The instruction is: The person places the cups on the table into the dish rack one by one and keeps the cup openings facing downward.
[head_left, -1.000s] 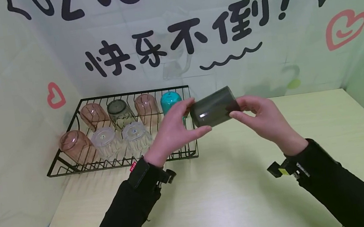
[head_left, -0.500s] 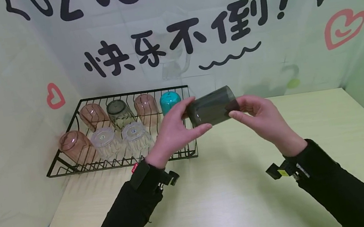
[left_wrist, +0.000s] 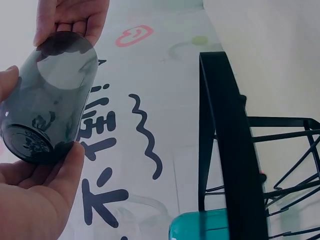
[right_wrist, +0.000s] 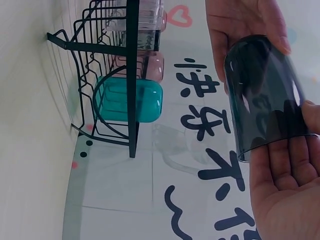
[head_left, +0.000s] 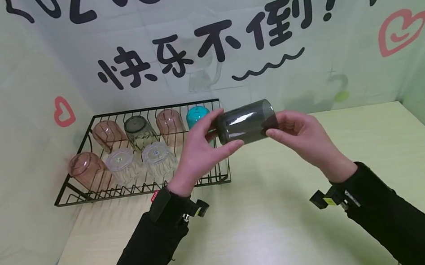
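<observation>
A smoky grey drinking glass [head_left: 247,123] is held in the air on its side between both hands, tilted slightly, its open mouth toward the right. My left hand [head_left: 202,149] grips the base end, thumb below and fingers behind. At the rim, my right hand [head_left: 311,142] pinches the glass wall; in the right wrist view several fingers [right_wrist: 285,162] of it lie against the mouth end. The left wrist view shows the thick base of the glass [left_wrist: 30,142] nearest the left palm.
A black wire rack [head_left: 228,166] stands at the back left, just behind my left hand. It bears upturned glasses: pink ones [head_left: 88,168], a grey one [head_left: 140,131], two clear ones [head_left: 124,165] and a turquoise one [head_left: 197,115]. Lettered sheeting [head_left: 271,83] rises behind the pale table [head_left: 251,235].
The glass has come a little closer to level and a bright streak now shows along it. My left fingers have shifted slightly up and left at the base; the right hand has hardly moved.
</observation>
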`<act>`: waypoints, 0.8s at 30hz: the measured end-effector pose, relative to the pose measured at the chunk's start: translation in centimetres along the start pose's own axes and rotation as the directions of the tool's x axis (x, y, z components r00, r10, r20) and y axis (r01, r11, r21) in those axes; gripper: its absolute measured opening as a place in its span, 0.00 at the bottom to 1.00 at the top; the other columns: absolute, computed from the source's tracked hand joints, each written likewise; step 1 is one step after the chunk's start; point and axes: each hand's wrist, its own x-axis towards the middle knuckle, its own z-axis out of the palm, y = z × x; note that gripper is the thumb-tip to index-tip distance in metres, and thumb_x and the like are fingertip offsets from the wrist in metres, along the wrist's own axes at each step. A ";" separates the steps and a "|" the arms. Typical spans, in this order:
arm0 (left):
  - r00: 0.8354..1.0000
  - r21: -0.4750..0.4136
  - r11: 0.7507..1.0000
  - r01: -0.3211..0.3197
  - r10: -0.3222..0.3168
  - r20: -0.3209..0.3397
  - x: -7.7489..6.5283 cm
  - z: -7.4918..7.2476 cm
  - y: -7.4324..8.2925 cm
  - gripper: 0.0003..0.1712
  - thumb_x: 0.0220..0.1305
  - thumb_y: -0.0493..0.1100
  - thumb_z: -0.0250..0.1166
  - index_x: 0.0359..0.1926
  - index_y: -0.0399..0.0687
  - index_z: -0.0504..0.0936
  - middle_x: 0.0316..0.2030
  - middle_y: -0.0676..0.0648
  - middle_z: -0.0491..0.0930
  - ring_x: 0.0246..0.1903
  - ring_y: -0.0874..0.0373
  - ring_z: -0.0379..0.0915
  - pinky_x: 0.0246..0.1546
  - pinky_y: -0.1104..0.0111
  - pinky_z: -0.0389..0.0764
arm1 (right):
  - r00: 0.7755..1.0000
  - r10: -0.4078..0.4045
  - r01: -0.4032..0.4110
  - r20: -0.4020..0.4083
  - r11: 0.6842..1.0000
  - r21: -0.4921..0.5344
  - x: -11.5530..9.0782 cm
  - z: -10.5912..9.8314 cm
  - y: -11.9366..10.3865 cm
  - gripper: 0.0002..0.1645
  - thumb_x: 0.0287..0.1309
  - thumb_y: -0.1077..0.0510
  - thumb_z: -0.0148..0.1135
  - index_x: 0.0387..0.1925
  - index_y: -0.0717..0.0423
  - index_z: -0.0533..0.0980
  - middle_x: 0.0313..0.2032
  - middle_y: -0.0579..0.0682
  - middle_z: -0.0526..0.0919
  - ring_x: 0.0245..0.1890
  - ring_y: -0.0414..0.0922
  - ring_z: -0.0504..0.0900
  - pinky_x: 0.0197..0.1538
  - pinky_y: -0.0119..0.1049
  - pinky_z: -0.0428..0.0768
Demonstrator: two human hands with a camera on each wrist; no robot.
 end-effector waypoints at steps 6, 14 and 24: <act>0.999 -0.003 0.999 -0.037 0.037 -0.020 -0.1 -0.9 0.3 0.44 0.54 0.43 0.77 0.70 0.43 0.68 0.58 0.44 0.73 0.53 0.53 0.75 0.55 0.67 0.77 | 1.000 0.006 -0.006 0.003 1.000 0.012 -0.1 -0.1 0.0 0.16 0.63 0.62 0.66 0.50 0.65 0.80 0.41 0.47 0.86 0.39 0.42 0.85 0.46 0.30 0.81; 0.999 0.109 0.994 -0.030 0.034 -0.034 -0.2 -3.1 0.7 0.44 0.52 0.44 0.78 0.69 0.42 0.70 0.55 0.43 0.74 0.50 0.51 0.76 0.54 0.64 0.79 | 0.999 0.015 -0.015 0.036 1.000 0.021 -0.5 -1.1 0.8 0.18 0.65 0.62 0.64 0.55 0.65 0.78 0.48 0.49 0.85 0.48 0.39 0.83 0.52 0.29 0.79; 1.000 0.247 0.969 -0.004 0.008 -0.014 -0.3 -5.6 1.0 0.45 0.51 0.47 0.78 0.68 0.43 0.70 0.55 0.43 0.74 0.51 0.51 0.74 0.53 0.61 0.78 | 0.989 0.082 -0.061 0.119 0.983 -0.172 -1.3 -2.1 2.1 0.17 0.66 0.56 0.64 0.54 0.57 0.79 0.50 0.51 0.84 0.48 0.40 0.82 0.50 0.26 0.78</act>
